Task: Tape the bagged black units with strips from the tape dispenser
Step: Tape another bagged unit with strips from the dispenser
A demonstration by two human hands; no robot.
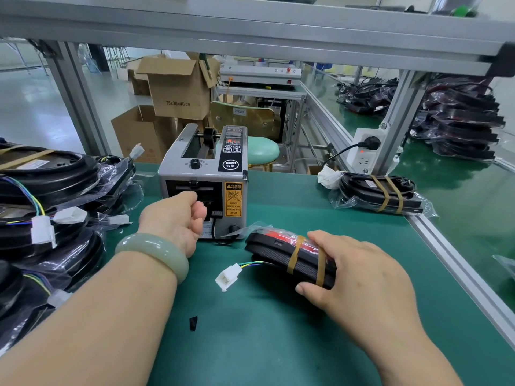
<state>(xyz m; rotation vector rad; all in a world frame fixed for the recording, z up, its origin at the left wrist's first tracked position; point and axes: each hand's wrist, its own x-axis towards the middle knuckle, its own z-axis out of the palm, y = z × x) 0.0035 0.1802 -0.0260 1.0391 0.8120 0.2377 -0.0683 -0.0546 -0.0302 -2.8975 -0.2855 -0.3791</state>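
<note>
A grey tape dispenser (203, 174) stands on the green bench mat (278, 330). My left hand (175, 218), a jade bangle on its wrist, is at the dispenser's outlet with its fingers curled there; whether it pinches a strip is hidden. My right hand (356, 274) grips a bagged black unit (278, 252) with a red part inside and two tan tape strips around it. Its wire ends in a white connector (228, 277) lying on the mat.
A pile of bagged black units (50, 207) with white connectors fills the left side. One taped unit (381, 190) lies at the right by the aluminium rail (459, 268). A power strip (365, 149) hangs on the post. A small black scrap (193, 323) lies near me.
</note>
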